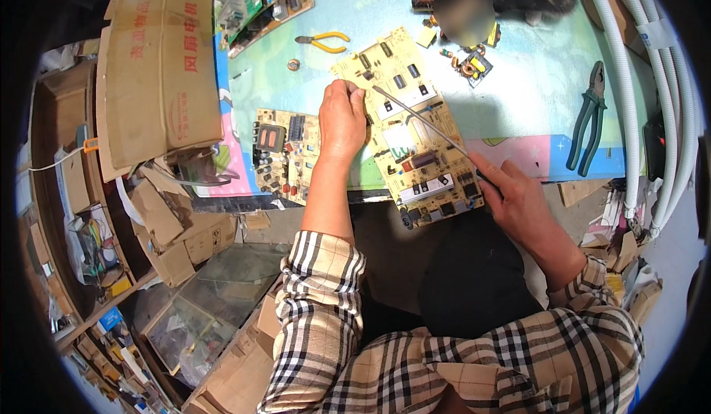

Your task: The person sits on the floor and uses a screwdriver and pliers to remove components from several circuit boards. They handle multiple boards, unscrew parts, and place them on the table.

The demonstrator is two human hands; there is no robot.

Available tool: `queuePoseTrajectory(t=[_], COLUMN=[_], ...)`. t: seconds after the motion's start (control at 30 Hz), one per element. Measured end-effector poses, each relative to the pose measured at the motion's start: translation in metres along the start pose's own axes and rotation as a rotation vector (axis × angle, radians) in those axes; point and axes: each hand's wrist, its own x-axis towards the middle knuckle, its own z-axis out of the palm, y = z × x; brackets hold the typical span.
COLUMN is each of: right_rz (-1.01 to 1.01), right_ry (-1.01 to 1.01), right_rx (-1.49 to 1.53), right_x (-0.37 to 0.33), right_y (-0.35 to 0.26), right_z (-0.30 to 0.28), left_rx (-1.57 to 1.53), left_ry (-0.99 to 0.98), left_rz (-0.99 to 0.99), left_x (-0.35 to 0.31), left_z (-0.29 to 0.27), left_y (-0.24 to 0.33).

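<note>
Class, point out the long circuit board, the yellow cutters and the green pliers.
Long circuit board (419, 138), head view: near its middle.
Yellow cutters (315, 40), head view: near the pivot.
Green pliers (592, 103), head view: near the pivot.

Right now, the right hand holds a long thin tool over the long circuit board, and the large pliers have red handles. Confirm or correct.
Handle colour is wrong: the head view shows the large pliers with dark green handles. The rest stands: the right hand holds a long thin tool over the long circuit board.
</note>
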Motion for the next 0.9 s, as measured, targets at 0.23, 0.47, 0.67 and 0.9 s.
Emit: queuePoseTrajectory(t=[0.23,0.47,0.67,0.9], right_rz=[-0.062,-0.147,-0.234,-0.295], right_ry=[-0.022,-0.042,-0.035,-0.053], right_rx=[-0.036,-0.202,-0.305,-0.376], right_x=[0.008,0.023,0.032,0.047], right_y=[0.008,0.002,0.005,0.0], right_z=[-0.004,-0.021,-0.035,-0.052], left_rx=[-0.402,-0.591,-0.56,-0.523], left_ry=[-0.129,-0.133,-0.094,-0.026], left_rz=[-0.232,-0.312,-0.253,-0.244], left_x=[-0.001,-0.003,-0.008,-0.006], left_z=[-0.004,-0.006,-0.001,0.011], left_y=[-0.004,-0.007,-0.012,-0.025])
